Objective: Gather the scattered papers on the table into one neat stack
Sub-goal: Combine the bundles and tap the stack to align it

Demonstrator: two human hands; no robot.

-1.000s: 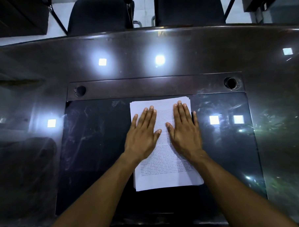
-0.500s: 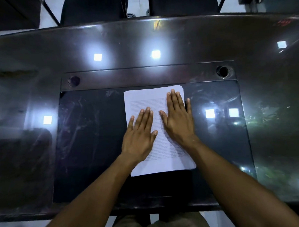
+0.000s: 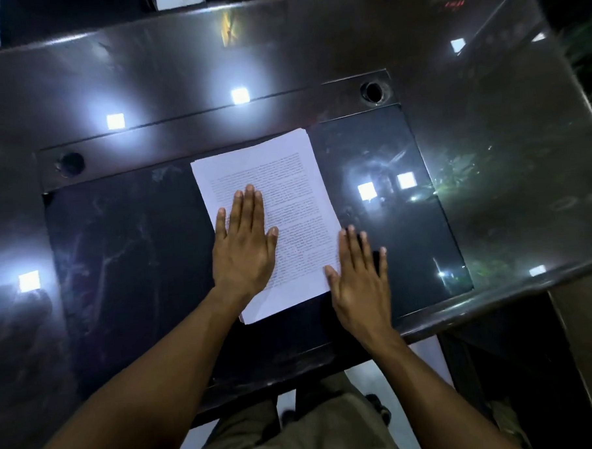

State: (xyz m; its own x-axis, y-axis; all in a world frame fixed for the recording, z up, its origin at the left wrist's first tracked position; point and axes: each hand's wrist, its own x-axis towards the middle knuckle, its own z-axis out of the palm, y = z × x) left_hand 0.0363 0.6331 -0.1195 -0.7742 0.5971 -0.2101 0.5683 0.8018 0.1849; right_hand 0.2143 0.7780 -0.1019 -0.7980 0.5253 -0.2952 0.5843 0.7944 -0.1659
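A stack of white printed papers (image 3: 279, 191) lies on the dark glass inset of the table (image 3: 136, 248), its sheets nearly aligned, with slight offsets at the far and near edges. My left hand (image 3: 243, 247) rests flat on the stack's left half, fingers together and extended. My right hand (image 3: 358, 276) lies flat at the stack's right edge; its thumb touches the paper and its fingers rest on the glass beside it. Neither hand grips anything.
The glossy dark table shows two round cable holes (image 3: 71, 163) (image 3: 373, 91) in a strip behind the glass inset. Bright ceiling-light reflections dot the surface. The near table edge (image 3: 461, 310) runs just behind my wrists. Dark chairs stand past the far edge.
My right hand has slid off the top of the stack to its right edge. My left hand stays flat on the paper. The view has tilted and moved closer.
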